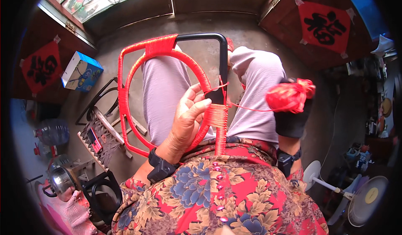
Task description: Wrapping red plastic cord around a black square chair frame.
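Observation:
A black tubular frame (223,55) with a round ring inside it lies across my lap, much of it wrapped in red cord. Bare black tube shows at its top right corner and down the upper right side. My left hand (188,113) grips the wrapped ring (200,72) beside the right-hand joint, thumb and fingers closed at the bare black part. Out to the right, my right hand (294,120), in a black glove, holds a bundle of red cord (289,96). A single red strand (251,109) stretches from the bundle to the joint, where a short loose end sticks up.
Left of my legs stands a low stool (100,141) with a red phone (94,141) on it. Beyond are a blue box (82,71), a large clear bottle (52,132) and a metal pot (63,183). A white fan (367,199) stands at lower right.

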`<state>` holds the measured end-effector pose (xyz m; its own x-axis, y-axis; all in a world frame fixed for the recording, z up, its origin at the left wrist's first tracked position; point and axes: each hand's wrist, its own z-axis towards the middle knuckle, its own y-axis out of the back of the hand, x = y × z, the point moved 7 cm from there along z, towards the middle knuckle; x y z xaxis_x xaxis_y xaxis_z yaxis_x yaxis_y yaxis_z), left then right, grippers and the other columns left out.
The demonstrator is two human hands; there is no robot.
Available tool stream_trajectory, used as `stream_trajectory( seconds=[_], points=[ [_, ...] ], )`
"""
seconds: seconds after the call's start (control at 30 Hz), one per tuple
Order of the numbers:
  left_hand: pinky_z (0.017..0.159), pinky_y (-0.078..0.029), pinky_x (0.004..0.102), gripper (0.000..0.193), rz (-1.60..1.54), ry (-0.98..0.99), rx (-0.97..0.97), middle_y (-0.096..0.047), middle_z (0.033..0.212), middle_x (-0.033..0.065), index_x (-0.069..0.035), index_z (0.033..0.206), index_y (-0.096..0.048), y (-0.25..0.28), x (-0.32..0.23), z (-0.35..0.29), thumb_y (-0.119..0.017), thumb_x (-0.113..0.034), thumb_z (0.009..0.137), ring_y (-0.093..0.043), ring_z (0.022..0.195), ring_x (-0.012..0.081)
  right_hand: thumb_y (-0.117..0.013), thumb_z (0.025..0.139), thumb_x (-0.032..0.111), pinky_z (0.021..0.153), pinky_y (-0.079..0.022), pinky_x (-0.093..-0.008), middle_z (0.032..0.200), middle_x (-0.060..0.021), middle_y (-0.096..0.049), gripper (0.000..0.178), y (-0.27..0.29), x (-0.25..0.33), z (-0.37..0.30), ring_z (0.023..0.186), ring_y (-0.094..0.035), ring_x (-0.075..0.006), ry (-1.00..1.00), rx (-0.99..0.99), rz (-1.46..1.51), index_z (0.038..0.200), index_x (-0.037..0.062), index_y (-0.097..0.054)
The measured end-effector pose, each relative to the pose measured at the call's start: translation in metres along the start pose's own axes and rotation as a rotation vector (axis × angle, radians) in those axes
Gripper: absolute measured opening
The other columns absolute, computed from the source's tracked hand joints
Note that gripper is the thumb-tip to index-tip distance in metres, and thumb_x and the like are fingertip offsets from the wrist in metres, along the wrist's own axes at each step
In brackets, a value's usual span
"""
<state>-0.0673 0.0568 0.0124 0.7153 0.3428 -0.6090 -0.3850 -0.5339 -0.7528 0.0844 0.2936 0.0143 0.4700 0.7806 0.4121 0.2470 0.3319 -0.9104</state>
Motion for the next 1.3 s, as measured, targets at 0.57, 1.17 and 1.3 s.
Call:
stream_trajectory(
  seconds=[0.57,1.17,1.3],
  points=[
    [0.088,-0.052,0.0306,0.033,0.022,0.037,0.045,-0.064,0.106,0.0114,0.003,0.118,-0.054,-0.003,0.006,-0.001,-0.062,-0.002,0.086,-0.064,0.096,0.0169,-0.063,0.086,0.01,0.076,-0.051,-0.0277,0.103,-0.0094,-0.067,0.04,-0.082,-0.093,-0.013,0.083,-0.063,-0.0125,-0.476,0.037,-1.154,0.123,-0.0015,-0.055],
    [0.078,-0.053,0.028,0.032,0.178,0.147,0.077,-0.066,0.095,0.0071,0.001,0.111,-0.057,-0.008,0.007,-0.008,-0.07,-0.012,0.085,-0.065,0.083,0.0136,-0.062,0.089,0.019,0.072,-0.048,-0.0303,0.092,-0.012,-0.063,0.02,-0.115,-0.074,-0.015,0.078,-0.061,-0.0182,-0.134,0.163,-1.128,0.08,0.0021,-0.056],
    [0.072,-0.054,0.0259,0.031,0.26,0.229,0.079,-0.066,0.092,0.0054,0.001,0.11,-0.057,-0.007,0.015,-0.004,-0.07,-0.014,0.086,-0.065,0.078,0.0118,-0.059,0.09,0.023,0.062,-0.042,-0.0273,0.074,-0.0066,-0.055,0.023,-0.122,-0.095,-0.009,0.065,-0.053,-0.0148,-0.251,0.204,-0.758,0.081,0.0031,-0.051]
  ],
)
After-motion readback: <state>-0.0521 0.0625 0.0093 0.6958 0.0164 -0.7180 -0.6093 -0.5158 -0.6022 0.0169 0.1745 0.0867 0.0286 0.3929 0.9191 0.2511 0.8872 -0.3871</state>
